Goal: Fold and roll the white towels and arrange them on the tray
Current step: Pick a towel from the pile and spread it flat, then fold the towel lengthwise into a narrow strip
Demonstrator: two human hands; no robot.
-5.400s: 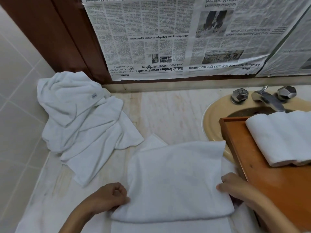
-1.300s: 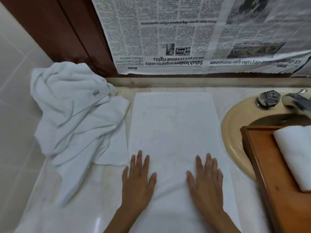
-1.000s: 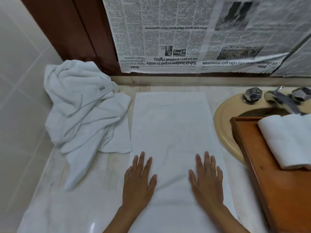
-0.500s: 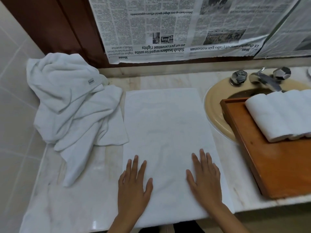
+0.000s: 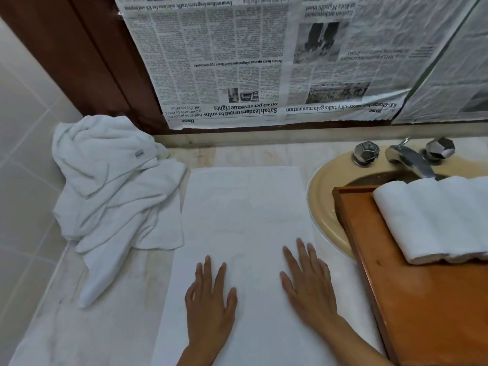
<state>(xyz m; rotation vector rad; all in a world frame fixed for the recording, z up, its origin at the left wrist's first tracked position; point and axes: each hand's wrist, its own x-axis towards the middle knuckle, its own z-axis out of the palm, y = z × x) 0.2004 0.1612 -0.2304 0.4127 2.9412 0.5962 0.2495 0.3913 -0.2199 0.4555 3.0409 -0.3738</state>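
Towel (image 5: 243,212) laid out long since earlier pinch; left hand (image 5: 210,302), right hand (image 5: 309,289) flat, gripping nothing, on its near end; long axis runs away

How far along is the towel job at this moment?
Done: rolled towels lie on the tray. In hand: the left hand and right hand press flat on a folded towel, not yet rolled. Left: rolling it, then the crumpled pile by the wall.
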